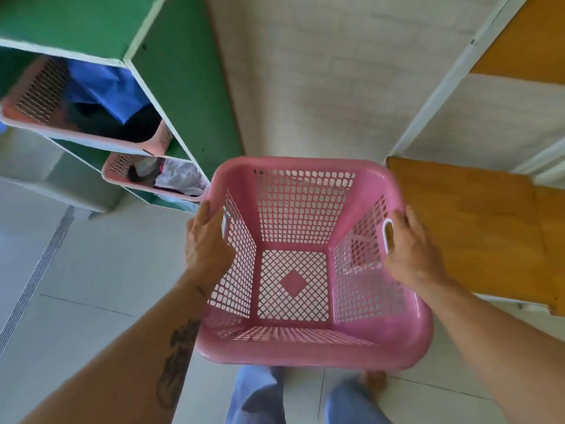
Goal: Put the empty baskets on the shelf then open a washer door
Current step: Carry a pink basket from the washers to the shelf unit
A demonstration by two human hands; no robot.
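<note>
Floor [91, 255]: pale square tiles with thin dark joints. A narrow drain grate [37, 273] runs diagonally across the floor at left. Rear wall [321, 71]: off-white, faint brick pattern. At right, an orange-brown wooden tabletop [474, 228], with a white frame bar [443, 84] rising diagonally behind it; a second wooden panel [529, 35] sits at upper right

Green shelf [183, 87], two filled pink baskets [39, 90]
</note>
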